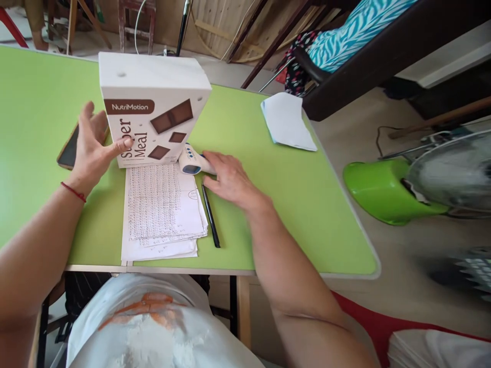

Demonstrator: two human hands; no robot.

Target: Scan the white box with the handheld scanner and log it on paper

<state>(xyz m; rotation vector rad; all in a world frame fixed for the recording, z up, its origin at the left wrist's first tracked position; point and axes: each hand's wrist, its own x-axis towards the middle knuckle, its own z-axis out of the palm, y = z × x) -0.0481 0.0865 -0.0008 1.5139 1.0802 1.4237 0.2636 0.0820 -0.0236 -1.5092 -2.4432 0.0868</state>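
Note:
A white NutriMotion Super Meal box (169, 112) stands upright on the green table, at the top end of several handwritten sheets (164, 209). My left hand (92, 145) is at its left edge, thumb across the front face and fingers at the side, partly hidden behind it. Beside the box's lower right corner lies a white infrared thermometer (191, 161) with blue buttons. The fingers of my right hand (232, 179) are closed over its handle end. Just below that hand, a black pen (210, 217) lies along the right side of the sheets.
A dark phone-like object (69, 153) lies left of the box, partly behind my left hand. White folded paper (287, 120) rests near the table's (307, 220) far right edge. On the floor to the right stands a green fan (383, 189).

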